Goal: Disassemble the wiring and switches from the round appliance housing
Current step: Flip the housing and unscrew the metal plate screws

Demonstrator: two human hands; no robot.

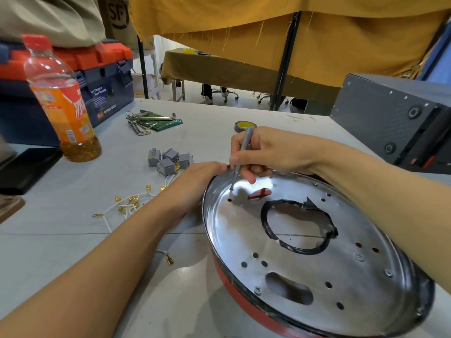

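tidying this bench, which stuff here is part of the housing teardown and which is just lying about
Job: housing, screwdriver in the right hand, left hand steadying the rim, switches, wires.

Lying about: bottle, toolbox, hex keys, tape roll, black box.

I see a pale grey table (61, 252) bearing the round housing (305, 313) near right, loose switches (168, 159), wires (127, 203), a bottle (63, 103) and a toolbox (102, 81) far left.

Switches (169, 160) and wires (127, 203) left of housing (305, 264)
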